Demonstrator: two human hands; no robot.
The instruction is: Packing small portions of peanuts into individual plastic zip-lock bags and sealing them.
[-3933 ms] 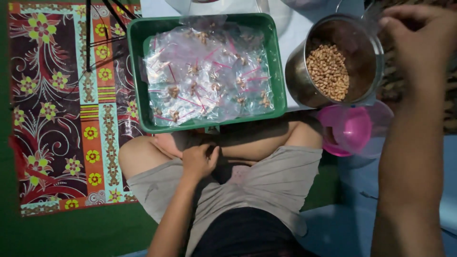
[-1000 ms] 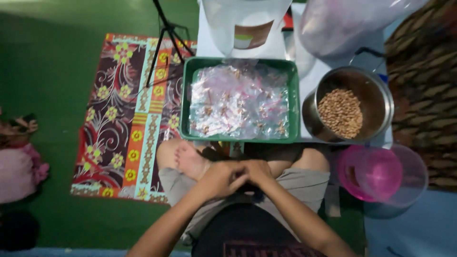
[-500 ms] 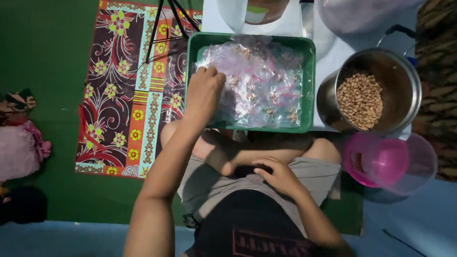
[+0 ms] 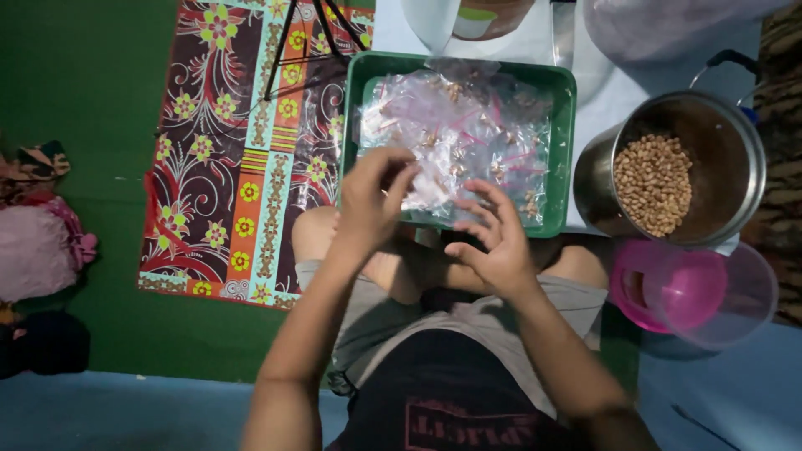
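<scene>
Hands over the near edge of a green plastic tray, seen from the head camera looking down at a seated person's lap. Tray sits at about 12 o'clock from the lap and is filled with a heap of small clear plastic bags, each with a pinkish strip and a few brown bits inside.

Left hand: fingers curled, thumb and fingertips pinched together on the corner of one clear bag at the heap's 7 o'clock edge. Grip is closed on thin plastic; whether the bag is lifted off the heap cannot be told.

Right hand: open, fingers spread and slightly bent, palm turned toward the tray, at 6 o'clock of the heap. Fingertips lie over the tray's near rim, close to the bags; contact cannot be confirmed. Nothing is held in it.

At 3 o'clock from the tray, just beside it, a metal pot holds a layer of brown peanuts. At 5 o'clock from the tray, near the right knee, a pink plastic scoop rests in a clear round container. At 9 o'clock, a patterned mat with flowers lies on green floor. White surface runs under the pot, beyond the tray.
</scene>
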